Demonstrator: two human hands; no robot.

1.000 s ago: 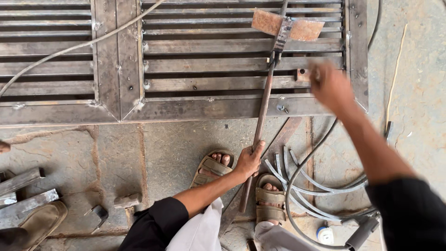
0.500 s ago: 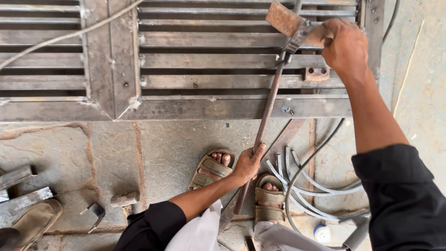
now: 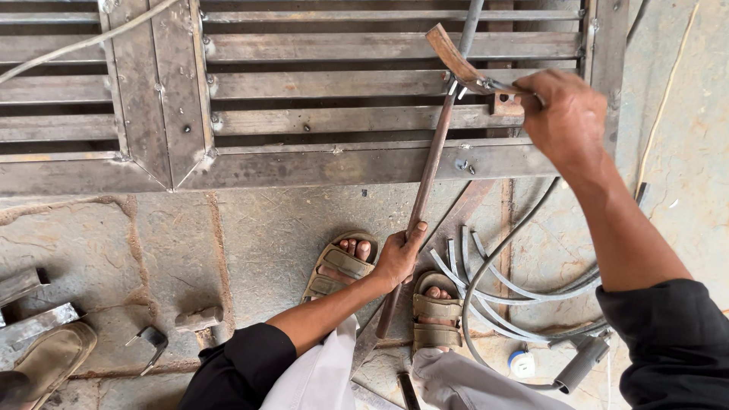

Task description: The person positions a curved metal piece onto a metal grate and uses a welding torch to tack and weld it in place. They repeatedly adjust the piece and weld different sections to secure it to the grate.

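Down on the rough, stained concrete floor (image 3: 266,228), the left hand (image 3: 399,258) is clenched around the lower part of a long, thin, rust-brown metal rod (image 3: 425,182), which slants up from between the person's feet to the steel frame. At the rod's upper end a small clamp with bolts carries a flat, rusty plate (image 3: 449,49), slightly curved and tilted on edge. The right hand (image 3: 566,114) is closed on the short metal stub that sticks out sideways from that clamp, just beside the plate.

Behind the rod lies a grey steel gate frame (image 3: 182,91) made of flat horizontal slats welded between broader uprights, its surface dull and speckled with weld marks; it fills the far part of the floor. Both feet wear tan strapped sandals (image 3: 338,269), one on each side of the rod's lower end.

Near the right foot, several pale curved metal strips (image 3: 486,277) lie fanned out, and a dark cable (image 3: 524,228) loops over them. At the near left edge lie short angular steel offcuts (image 3: 34,319), another sandal and a small dark bent clip (image 3: 148,342).
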